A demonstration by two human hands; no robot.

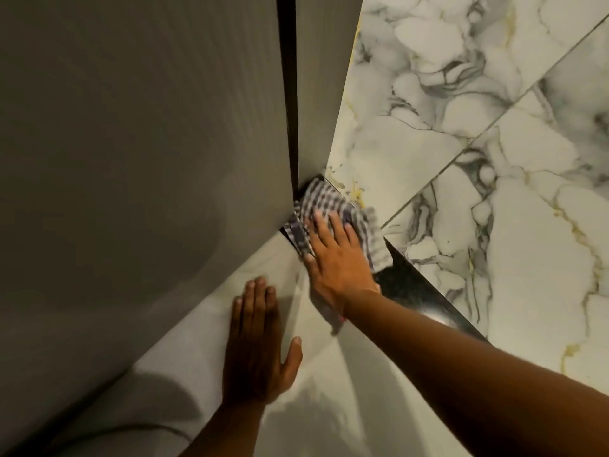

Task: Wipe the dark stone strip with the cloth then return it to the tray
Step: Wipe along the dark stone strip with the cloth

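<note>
A checked grey-and-white cloth (326,202) lies on the far end of the dark stone strip (415,291), close to the foot of the grey door panels. My right hand (336,255) lies flat on the cloth with fingers spread, pressing it onto the strip. The glossy strip runs diagonally toward the lower right, and my right forearm covers part of it. My left hand (257,344) rests flat, palm down, on the pale floor beside the strip and holds nothing. No tray is in view.
Two tall grey door panels (148,143) with a dark gap between them rise on the left. White marble-patterned floor tiles (478,127) with dark and gold veins fill the right. The pale floor (329,407) carries shadows near me.
</note>
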